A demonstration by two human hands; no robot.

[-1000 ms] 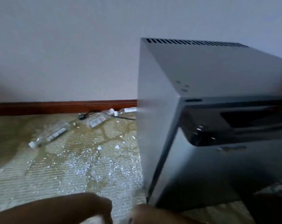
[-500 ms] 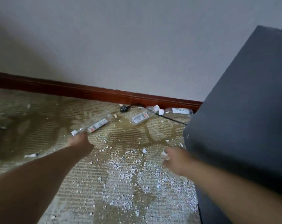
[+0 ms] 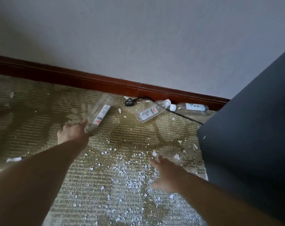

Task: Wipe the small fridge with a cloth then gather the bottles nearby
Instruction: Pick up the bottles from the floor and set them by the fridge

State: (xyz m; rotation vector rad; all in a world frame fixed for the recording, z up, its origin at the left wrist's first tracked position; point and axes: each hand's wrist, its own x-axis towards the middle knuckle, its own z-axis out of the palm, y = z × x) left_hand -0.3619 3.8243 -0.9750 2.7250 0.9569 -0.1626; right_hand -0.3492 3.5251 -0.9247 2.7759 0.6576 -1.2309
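My left hand (image 3: pixel 72 133) grips the cap end of a clear plastic bottle (image 3: pixel 100 114), which is lifted off the carpet and tilts up and away. A second clear bottle (image 3: pixel 150 112) with a white cap lies on the carpet near the skirting board. Just right of it, cap to cap, a third bottle (image 3: pixel 190 107) lies along the skirting board. My right hand (image 3: pixel 167 176) hovers over the carpet with spread fingers, holding nothing, well short of the second bottle. The dark grey small fridge (image 3: pixel 252 136) fills the right edge. No cloth is visible.
White chips and flakes (image 3: pixel 130 181) litter the olive striped carpet, with damp-looking stains (image 3: pixel 138 137) around them. A black plug (image 3: pixel 128 101) and its cable (image 3: pixel 185 117) run along the red-brown skirting board (image 3: pixel 89 79) toward the fridge. The grey wall stands behind.
My left hand has closed on the left bottle and raised it off the carpet. My right hand has opened its fingers and reaches forward. The view has shifted left, away from the fridge.
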